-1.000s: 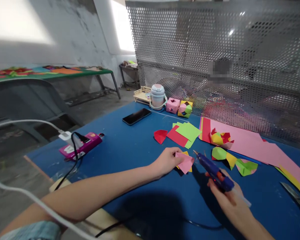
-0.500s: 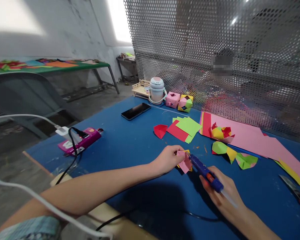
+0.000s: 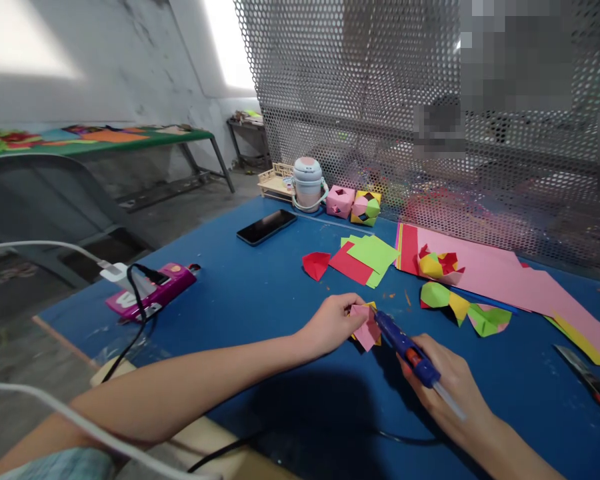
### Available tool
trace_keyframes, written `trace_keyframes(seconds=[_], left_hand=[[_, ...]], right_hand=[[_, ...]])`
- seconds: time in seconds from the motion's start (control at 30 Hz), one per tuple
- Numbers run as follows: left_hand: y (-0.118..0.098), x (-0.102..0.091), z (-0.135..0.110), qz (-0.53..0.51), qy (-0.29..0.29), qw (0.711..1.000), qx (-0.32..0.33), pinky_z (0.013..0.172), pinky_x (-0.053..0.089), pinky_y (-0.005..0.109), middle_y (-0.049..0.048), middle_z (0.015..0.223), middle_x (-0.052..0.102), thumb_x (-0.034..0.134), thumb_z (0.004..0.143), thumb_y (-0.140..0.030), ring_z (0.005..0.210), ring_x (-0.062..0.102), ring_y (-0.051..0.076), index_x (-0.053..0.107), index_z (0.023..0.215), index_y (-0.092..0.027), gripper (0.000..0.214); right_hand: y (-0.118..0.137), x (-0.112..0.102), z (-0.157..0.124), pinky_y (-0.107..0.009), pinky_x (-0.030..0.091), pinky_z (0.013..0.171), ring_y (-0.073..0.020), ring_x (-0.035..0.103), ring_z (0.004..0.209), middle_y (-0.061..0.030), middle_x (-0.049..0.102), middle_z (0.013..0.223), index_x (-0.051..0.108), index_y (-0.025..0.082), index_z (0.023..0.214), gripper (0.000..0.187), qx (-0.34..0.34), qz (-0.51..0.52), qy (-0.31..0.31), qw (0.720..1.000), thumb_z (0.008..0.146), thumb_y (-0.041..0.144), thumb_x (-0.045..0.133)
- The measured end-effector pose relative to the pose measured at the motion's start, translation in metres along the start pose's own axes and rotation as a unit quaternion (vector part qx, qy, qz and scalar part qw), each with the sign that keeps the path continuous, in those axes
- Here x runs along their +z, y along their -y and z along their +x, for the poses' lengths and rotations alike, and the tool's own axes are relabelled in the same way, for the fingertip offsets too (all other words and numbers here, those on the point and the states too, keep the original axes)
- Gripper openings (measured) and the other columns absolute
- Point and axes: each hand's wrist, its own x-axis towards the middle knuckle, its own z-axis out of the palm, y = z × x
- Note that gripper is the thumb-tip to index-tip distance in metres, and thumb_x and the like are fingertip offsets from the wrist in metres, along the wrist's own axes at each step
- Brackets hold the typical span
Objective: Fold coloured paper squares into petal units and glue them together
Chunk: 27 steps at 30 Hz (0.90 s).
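Note:
Between the thumb and fingers of my left hand [image 3: 333,323] is a folded paper piece [image 3: 366,328], pink with yellow edges showing. My right hand [image 3: 447,387] is wrapped around a blue glue gun [image 3: 403,341], a clear glue stick [image 3: 450,401] poking from its back end. The gun's nozzle meets the upper right edge of the folded paper; whether glue is coming out is too small to see. Beyond my hands lie a folded red paper piece [image 3: 316,265] and a stack of green and red paper squares [image 3: 373,257].
To the right are a yellow and red paper flower [image 3: 439,263], joined folded pieces [image 3: 487,319], pink sheets [image 3: 495,270] and scissors [image 3: 587,380]. Further back stand paper cubes [image 3: 341,201], a jug [image 3: 308,183] and a phone [image 3: 267,227]. A purple power strip [image 3: 153,293] sits left, with cables trailing.
The whole view has shifted slightly. My hands keep the same hold, and the glue gun's nozzle stays at the folded paper's upper edge.

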Motion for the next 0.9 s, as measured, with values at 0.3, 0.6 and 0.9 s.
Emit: trace_keyframes(seconds=[0.3,0.6,0.9], left_hand=[[0.0006,0.0004,-0.0004,-0.001,0.012,1.000,0.000,0.051,0.034,0.019,-0.0022,0.059,0.051,0.049,0.074,-0.028,0.056,0.046,0.010,0.056,0.070,-0.014,0.016],[-0.0003,-0.0003,-0.0002,0.012,-0.011,1.000,0.008,0.050,0.029,0.019,-0.0041,0.058,0.046,0.049,0.074,-0.026,0.055,0.040,0.009,0.056,0.069,-0.014,0.014],[-0.0007,-0.0002,-0.0012,-0.006,-0.023,1.000,0.008,0.051,0.030,0.019,-0.0042,0.059,0.048,0.050,0.074,-0.025,0.056,0.041,0.009,0.056,0.069,-0.014,0.013]], right_hand=[[-0.0023,0.0007,-0.0011,-0.025,0.040,0.053,-0.0146,0.054,0.059,-0.0024,0.056,0.071,0.049,0.019,0.091,0.007,-0.013,-0.017,0.003,1.000,0.085,0.020,0.045],[-0.0012,-0.0033,-0.0008,-0.024,0.039,0.054,-0.0141,0.054,0.059,-0.0020,0.056,0.071,0.050,0.019,0.089,0.008,0.007,-0.023,0.012,1.000,0.085,0.022,0.045],[0.0008,-0.0045,0.0004,-0.024,0.039,0.053,-0.0145,0.054,0.058,-0.0021,0.057,0.069,0.051,0.019,0.086,0.008,0.021,-0.027,0.017,0.999,0.086,0.023,0.044]])
